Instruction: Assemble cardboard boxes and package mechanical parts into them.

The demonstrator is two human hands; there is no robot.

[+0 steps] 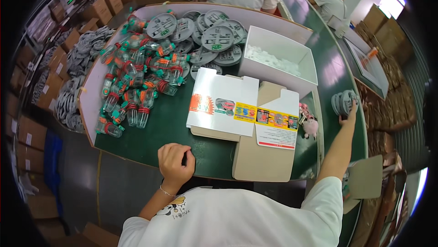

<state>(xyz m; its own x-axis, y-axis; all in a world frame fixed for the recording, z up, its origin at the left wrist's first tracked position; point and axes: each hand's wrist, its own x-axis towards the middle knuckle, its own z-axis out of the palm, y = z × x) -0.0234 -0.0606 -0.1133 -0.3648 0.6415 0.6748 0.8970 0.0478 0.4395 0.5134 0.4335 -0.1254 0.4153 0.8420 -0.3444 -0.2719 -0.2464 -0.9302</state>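
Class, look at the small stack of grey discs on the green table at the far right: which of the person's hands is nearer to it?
Right. The right hand reaches out and touches the stack of grey discs. The left hand rests curled at the table's near edge, far off to the stack's left.

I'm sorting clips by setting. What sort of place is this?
Probably a factory packing line: a long green workbench piled with clear plastic bottles and grey discs, flat printed cartons, and stacked cardboard boxes alongside. Other people work further along.

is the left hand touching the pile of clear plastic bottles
No, the left hand rests curled at the table edge, apart from the bottles.
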